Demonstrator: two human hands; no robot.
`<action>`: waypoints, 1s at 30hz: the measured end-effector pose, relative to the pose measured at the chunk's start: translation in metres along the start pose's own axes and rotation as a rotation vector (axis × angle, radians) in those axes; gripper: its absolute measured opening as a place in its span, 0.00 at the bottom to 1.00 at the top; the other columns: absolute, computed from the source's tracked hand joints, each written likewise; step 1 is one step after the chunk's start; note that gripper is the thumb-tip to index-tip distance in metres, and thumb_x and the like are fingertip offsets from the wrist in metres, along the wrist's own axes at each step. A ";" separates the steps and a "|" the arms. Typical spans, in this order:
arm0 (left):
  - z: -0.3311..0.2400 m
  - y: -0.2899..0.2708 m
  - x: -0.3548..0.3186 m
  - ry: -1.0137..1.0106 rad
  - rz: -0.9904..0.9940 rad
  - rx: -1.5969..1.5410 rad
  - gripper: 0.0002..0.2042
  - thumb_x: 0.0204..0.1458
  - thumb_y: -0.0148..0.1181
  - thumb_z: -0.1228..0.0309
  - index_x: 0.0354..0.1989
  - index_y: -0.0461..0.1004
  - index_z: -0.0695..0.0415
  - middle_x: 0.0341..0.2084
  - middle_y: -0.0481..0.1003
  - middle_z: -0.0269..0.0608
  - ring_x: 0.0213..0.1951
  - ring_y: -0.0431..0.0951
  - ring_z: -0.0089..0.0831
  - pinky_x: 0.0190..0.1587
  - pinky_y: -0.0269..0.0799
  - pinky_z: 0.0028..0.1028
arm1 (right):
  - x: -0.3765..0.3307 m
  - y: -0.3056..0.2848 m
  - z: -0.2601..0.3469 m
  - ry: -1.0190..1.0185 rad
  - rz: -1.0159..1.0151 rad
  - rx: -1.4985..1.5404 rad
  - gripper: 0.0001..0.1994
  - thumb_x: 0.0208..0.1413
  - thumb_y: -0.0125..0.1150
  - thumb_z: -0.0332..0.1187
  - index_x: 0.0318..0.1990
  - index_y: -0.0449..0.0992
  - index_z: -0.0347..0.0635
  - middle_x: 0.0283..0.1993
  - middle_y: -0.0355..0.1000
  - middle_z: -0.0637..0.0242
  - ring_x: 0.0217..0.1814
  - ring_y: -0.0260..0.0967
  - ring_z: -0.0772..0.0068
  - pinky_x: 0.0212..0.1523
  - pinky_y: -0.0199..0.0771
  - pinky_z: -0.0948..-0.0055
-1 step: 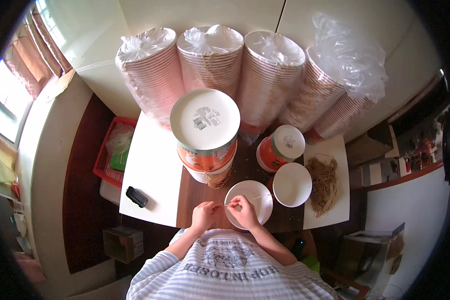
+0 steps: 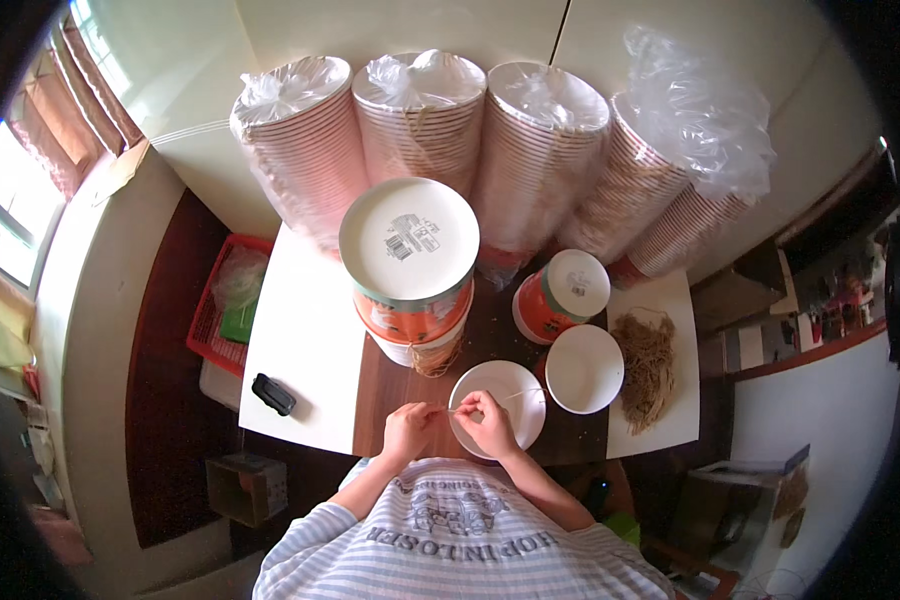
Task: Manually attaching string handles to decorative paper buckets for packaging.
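Note:
In front of my chest, both hands pinch a thin pale strand [image 2: 522, 394]. My left hand [image 2: 410, 432] has its fingertips closed on one end. My right hand [image 2: 490, 428] grips it a short way along, and the rest trails to the right. Beneath the right hand stands an open white paper tub [image 2: 530, 422]. Another white tub [image 2: 584, 370] sits beside it, with the strand's far end close to its left rim. A frayed bundle of tan strands [image 2: 646, 370] lies at the table's right side.
Upside-down orange tubs [image 2: 410, 318], with tan strands hanging at their front, stand beyond my hands. A smaller orange tub [image 2: 545, 310] is to their right. Tall plastic-wrapped stacks of tubs [image 2: 425, 135] line the back. A black case [image 2: 273, 394] lies left; a red basket [image 2: 208, 318] is beyond the table edge.

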State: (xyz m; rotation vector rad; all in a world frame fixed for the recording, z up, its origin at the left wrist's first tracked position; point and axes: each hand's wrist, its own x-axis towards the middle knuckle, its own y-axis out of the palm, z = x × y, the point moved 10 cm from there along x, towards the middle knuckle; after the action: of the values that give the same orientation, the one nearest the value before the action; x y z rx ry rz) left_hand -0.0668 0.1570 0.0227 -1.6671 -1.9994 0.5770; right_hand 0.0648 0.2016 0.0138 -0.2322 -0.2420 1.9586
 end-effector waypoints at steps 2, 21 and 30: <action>-0.001 -0.007 0.002 -0.031 -0.025 -0.043 0.07 0.38 0.60 0.75 0.27 0.75 0.59 0.21 0.73 0.42 0.23 0.73 0.35 0.26 0.69 0.29 | 0.000 0.000 0.003 -0.013 -0.003 -0.002 0.11 0.43 0.60 0.26 0.33 0.65 0.38 0.27 0.71 0.64 0.32 0.72 0.72 0.33 0.68 0.75; 0.012 0.010 -0.001 -0.164 0.077 -0.413 0.09 0.43 0.53 0.77 0.34 0.74 0.61 0.26 0.74 0.44 0.25 0.74 0.28 0.29 0.69 0.23 | 0.000 0.003 0.021 -0.111 -0.008 -0.041 0.10 0.42 0.60 0.22 0.31 0.64 0.35 0.27 0.71 0.62 0.31 0.71 0.69 0.33 0.70 0.74; 0.011 0.012 0.002 -0.185 0.124 -0.368 0.09 0.42 0.58 0.76 0.33 0.74 0.60 0.24 0.72 0.41 0.23 0.72 0.25 0.28 0.69 0.22 | -0.001 0.003 0.018 -0.107 0.005 -0.051 0.09 0.43 0.60 0.23 0.31 0.65 0.36 0.26 0.71 0.62 0.31 0.72 0.70 0.32 0.70 0.75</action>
State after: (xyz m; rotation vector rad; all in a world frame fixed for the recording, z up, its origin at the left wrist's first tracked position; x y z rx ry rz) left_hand -0.0645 0.1604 0.0073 -2.0299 -2.2521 0.4368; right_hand 0.0579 0.1991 0.0305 -0.1617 -0.3622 1.9734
